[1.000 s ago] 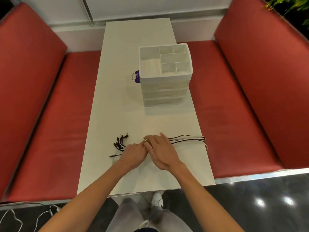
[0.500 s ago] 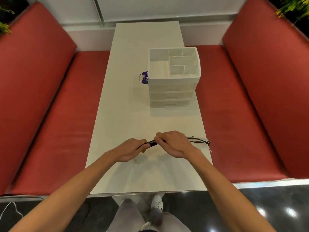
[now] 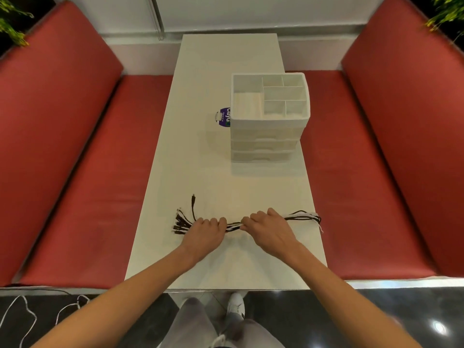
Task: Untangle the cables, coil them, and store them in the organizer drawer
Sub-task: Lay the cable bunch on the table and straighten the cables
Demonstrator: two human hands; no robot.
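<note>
Red benches flank our worktop (image 3: 226, 172); left hand (image 3: 203, 231) and right hand (image 3: 267, 228), each grip clamped on the cables (image 3: 233, 226), bundle stretched between them.

Your left hand (image 3: 204, 232) and right hand (image 3: 267, 228) both grip the black-and-white cable bundle (image 3: 233, 226) low in the frame on the white table (image 3: 200, 159). Plug ends fan out left. The white drawer organizer (image 3: 268, 136) stands above, drawers shut.
</note>
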